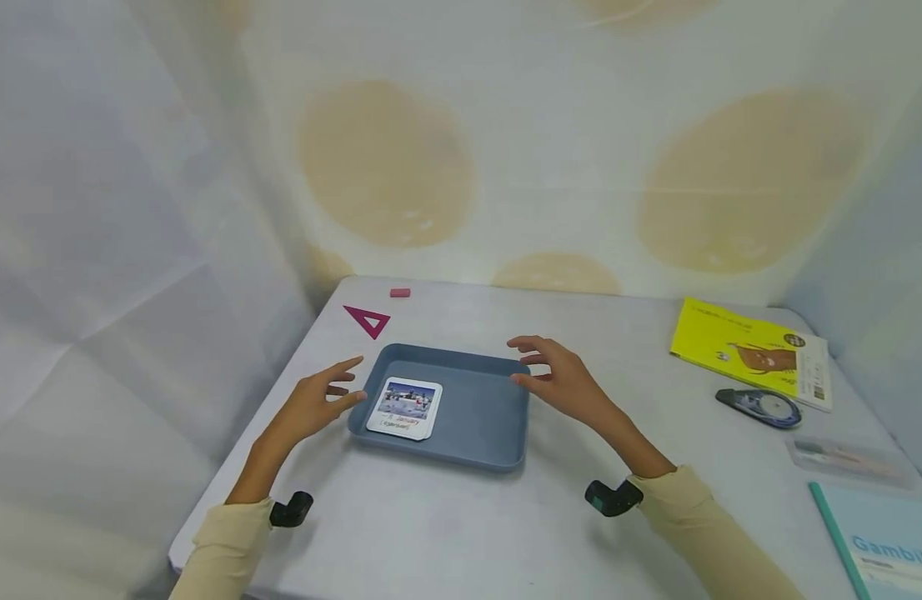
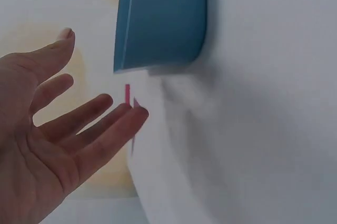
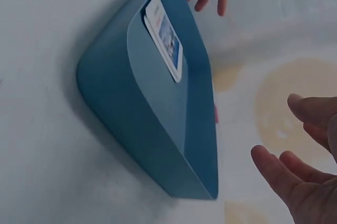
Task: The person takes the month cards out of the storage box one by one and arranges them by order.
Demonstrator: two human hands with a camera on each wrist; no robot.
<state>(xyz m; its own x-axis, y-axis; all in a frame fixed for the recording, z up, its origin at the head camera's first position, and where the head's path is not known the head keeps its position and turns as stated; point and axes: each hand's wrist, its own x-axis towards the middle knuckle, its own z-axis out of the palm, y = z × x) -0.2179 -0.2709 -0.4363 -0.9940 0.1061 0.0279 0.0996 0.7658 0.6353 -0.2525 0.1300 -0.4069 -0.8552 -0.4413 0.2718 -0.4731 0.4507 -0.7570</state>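
White table (image 1: 506,517): blue tray (image 1: 476,417), pink triangle (image 1: 368,321), eraser (image 1: 400,292), yellow booklet (image 1: 754,354).

A pale grey tabletop (image 1: 461,517) fills the lower part of the head view, its near left corner rounded and its surface matte. Behind and to both sides hangs a white cloth backdrop (image 1: 131,208), creased in broad folds on the left. The back panel carries large, soft tan circles (image 1: 386,162) (one cut off by the tabletop's far edge, others by the upper edge of the view). The right side reads cooler and faintly blue. Light is even and diffuse, throwing only faint shadows on the tabletop.
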